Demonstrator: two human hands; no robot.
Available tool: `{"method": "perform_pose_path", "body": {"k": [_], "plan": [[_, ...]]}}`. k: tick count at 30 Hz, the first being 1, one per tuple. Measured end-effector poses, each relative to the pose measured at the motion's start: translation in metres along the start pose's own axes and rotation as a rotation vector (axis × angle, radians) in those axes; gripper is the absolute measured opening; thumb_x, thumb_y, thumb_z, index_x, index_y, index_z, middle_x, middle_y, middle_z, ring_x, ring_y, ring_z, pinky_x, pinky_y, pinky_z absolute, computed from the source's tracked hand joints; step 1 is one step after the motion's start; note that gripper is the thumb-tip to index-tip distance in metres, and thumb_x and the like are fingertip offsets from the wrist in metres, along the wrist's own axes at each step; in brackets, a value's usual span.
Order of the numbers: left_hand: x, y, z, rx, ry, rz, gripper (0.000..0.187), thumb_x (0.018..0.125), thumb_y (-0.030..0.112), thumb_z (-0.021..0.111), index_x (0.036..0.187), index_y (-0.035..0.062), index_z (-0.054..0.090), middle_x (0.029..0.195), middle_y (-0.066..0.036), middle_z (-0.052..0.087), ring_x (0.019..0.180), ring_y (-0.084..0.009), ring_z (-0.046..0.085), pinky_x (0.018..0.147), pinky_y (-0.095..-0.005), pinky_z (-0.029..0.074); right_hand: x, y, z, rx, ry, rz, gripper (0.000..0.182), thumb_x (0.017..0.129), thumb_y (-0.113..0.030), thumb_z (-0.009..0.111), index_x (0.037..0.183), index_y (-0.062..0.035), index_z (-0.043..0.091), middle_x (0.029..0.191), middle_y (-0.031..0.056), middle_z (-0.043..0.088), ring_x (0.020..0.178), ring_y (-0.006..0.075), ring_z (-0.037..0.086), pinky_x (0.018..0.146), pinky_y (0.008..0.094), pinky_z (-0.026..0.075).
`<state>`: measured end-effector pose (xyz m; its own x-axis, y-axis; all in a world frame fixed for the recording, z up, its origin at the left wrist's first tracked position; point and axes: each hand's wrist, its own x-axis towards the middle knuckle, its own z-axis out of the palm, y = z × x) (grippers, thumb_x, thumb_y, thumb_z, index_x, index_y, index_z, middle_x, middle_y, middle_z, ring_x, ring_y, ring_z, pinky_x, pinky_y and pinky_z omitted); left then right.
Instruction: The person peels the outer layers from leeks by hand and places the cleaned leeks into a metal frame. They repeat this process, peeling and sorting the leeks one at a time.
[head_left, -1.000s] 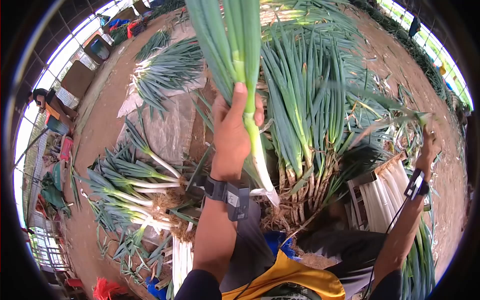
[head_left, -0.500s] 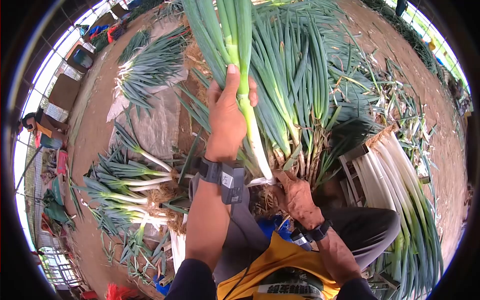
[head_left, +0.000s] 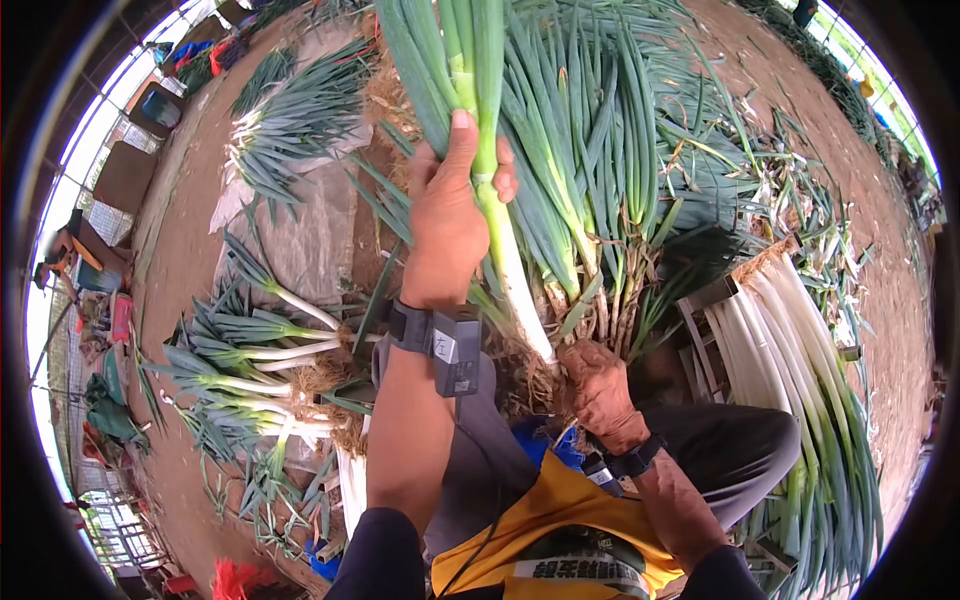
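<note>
Leek (head_left: pixel 505 255) with long white shaft and green leaves, held upright over the lap, left hand (head_left: pixel 447 225) closed around its upper shaft, right hand (head_left: pixel 597 385) closed at its rooted base, beside heaped untrimmed leeks (head_left: pixel 600 180).

Bare brown dirt floor (head_left: pixel 190 250) runs under a greenhouse-like shelter, with bright daylight coming through the framed, glazed walls (head_left: pixel 60 230) along the left and upper right edges. A grey sheet (head_left: pixel 310 240) lies spread on the floor left of centre. Crates (head_left: pixel 160 105) and bright clutter stand along the left wall.
</note>
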<state>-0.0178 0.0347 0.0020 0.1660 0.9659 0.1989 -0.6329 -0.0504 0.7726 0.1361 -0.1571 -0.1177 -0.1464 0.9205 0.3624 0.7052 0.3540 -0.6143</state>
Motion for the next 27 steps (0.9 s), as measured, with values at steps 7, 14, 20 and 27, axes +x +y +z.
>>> {"method": "perform_pose_path", "body": {"k": [7,14,20,27], "plan": [[0.004,0.034,-0.021,0.098,0.065,0.166,0.043,0.103,0.038,0.054,0.116,-0.0031,0.055,0.084,-0.009,0.055,0.065,-0.0155,0.048,0.059,-0.0291,0.042,-0.148,0.077,0.059,-0.773,-0.375,-0.099,0.021,0.084,-0.015,0.057,0.098,-0.0043,0.068,0.078,0.0107,0.061,0.074,0.0277,0.062,0.062,0.0453,0.049],[0.009,0.042,-0.030,0.110,0.292,0.265,0.038,0.101,0.039,0.058,0.108,0.0020,0.056,0.079,-0.008,0.059,0.061,-0.0150,0.053,0.054,-0.0288,0.044,-0.183,0.185,0.078,-0.733,-0.640,0.360,0.013,0.085,-0.020,0.065,0.091,-0.0081,0.066,0.075,0.0108,0.066,0.070,0.0315,0.066,0.062,0.0433,0.053],[0.010,0.023,-0.033,0.028,0.278,0.169,0.038,0.097,0.039,0.065,0.105,0.0018,0.060,0.080,-0.008,0.064,0.061,-0.0150,0.057,0.055,-0.0286,0.047,-0.005,0.075,-0.013,0.279,-0.033,0.524,0.012,0.090,-0.001,0.056,0.101,-0.0006,0.059,0.086,0.0132,0.068,0.080,0.0216,0.066,0.068,0.0347,0.051],[0.001,0.014,-0.018,-0.071,0.224,-0.042,0.045,0.093,0.044,0.069,0.111,0.0040,0.060,0.094,-0.007,0.062,0.082,-0.0159,0.055,0.075,-0.0320,0.045,0.028,0.001,0.028,0.261,0.156,0.220,0.035,0.084,-0.004,0.072,0.116,-0.0021,0.060,0.092,0.0134,0.067,0.080,0.0275,0.064,0.074,0.0358,0.051]]}}
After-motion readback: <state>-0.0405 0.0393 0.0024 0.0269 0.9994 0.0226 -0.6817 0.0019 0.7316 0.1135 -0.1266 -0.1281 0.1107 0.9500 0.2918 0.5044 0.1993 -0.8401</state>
